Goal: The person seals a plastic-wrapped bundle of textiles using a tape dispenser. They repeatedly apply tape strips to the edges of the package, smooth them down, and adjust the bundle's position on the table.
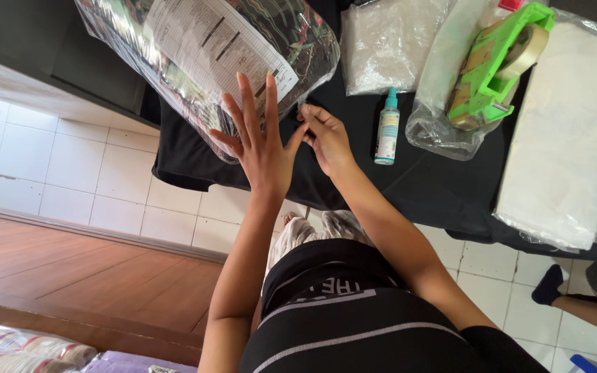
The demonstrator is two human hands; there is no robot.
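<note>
The left hand lay flat with its fingers spread wide, gripping nothing, pressed against the near edge of a clear plastic-wrapped package of dark patterned fabric that had a printed paper sheet showing under the wrap. The package rested at the left end of a table covered in black cloth, part of it hanging past the table's edge. Just beside the left thumb, the right hand had its fingers drawn together in a pinch at the package's lower corner; what they pinched was too small to tell. To the right of that hand a small spray bottle with a teal cap lay on the cloth. Beyond it were a clear bag of white material, a green tape dispenser resting on another clear bag, and a large white bagged bundle at the far right. Another person's leg and dark shoe showed on the tiled floor at the lower right
</note>
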